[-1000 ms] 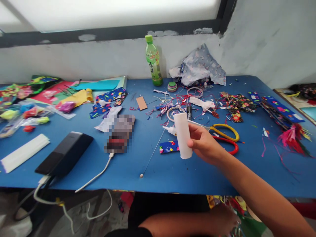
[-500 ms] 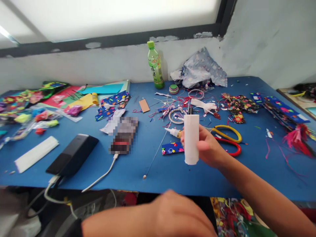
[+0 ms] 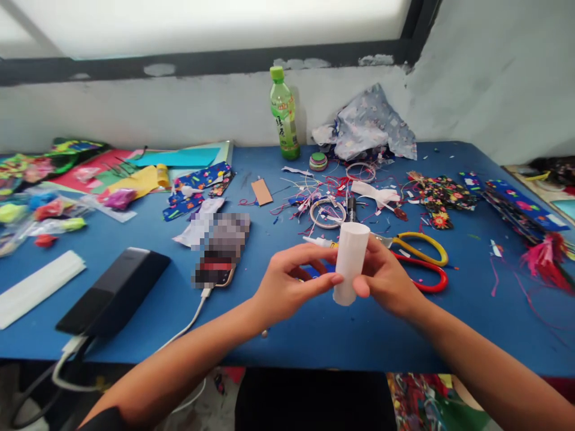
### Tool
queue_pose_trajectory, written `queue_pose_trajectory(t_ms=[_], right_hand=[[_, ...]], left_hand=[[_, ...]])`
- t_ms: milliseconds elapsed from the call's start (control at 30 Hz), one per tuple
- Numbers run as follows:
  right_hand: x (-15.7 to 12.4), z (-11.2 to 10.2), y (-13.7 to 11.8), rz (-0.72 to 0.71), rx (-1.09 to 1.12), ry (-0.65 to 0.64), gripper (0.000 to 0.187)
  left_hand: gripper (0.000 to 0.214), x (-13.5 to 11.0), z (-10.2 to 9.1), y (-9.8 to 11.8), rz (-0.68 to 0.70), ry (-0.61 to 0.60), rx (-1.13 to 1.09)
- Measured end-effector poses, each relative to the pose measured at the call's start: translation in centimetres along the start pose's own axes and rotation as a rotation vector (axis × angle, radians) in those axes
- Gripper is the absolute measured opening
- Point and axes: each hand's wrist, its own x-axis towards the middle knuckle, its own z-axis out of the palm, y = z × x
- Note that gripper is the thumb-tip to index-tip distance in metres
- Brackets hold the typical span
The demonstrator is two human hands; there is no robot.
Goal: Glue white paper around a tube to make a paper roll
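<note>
A white paper tube stands nearly upright, slightly tilted, between my two hands above the front part of the table. My right hand grips it from the right, thumb in front. From the left, my left hand pinches it with thumb and fingers. Behind the tube lie a glue bottle with a white nozzle and a piece of blue patterned fabric, both partly hidden by my hands. Scissors with one red and one yellow handle rest just right of my right hand.
The blue table holds a phone, a black power bank with cables and folded white paper on the left. Tangled threads, a green bottle and crumpled fabric are at the back. Patterned strips lie right.
My left arm has come up from the lower edge, and the left hand has taken hold of the paper tube. The tube sits slightly lower, its top tipped so the open end shows.
</note>
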Motion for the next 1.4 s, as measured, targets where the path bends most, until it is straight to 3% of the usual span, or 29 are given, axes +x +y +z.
queue_pose_trajectory(t_ms=[233,400,500,767,933,1167,1400], right_hand=[[-0.3,0.2,0.2,0.052,-0.087,0.063,0.053],[-0.2,0.4,-0.1,0.094,-0.218,0.129,0.038],[-0.2,0.4,-0.1,0.097,-0.274,0.153,0.034],[-0.3,0.3,0.0,0.096,-0.235,0.169,0.048],[-0.4,0.4,0.3,0.101,-0.298,0.201,0.044],[-0.6,0.8,0.5,0.07,-0.215,0.216,0.046],[-0.4,1.4,0.1,0.019,-0.243,0.237,0.033]], left_hand=[[0.015,-0.4,-0.6,0.1,0.134,0.011,0.085],[0.012,-0.6,-0.4,-0.2,0.198,0.06,0.131],[0.013,-0.7,-0.3,-0.3,0.203,0.07,0.151],[0.014,-0.5,-0.6,0.2,0.142,0.037,0.134],[0.014,-0.7,-0.5,-0.1,0.183,0.069,0.188],[0.018,-0.6,-0.6,0.2,0.23,0.088,0.192],[0.014,-0.6,-0.5,0.0,0.236,0.09,0.172]])
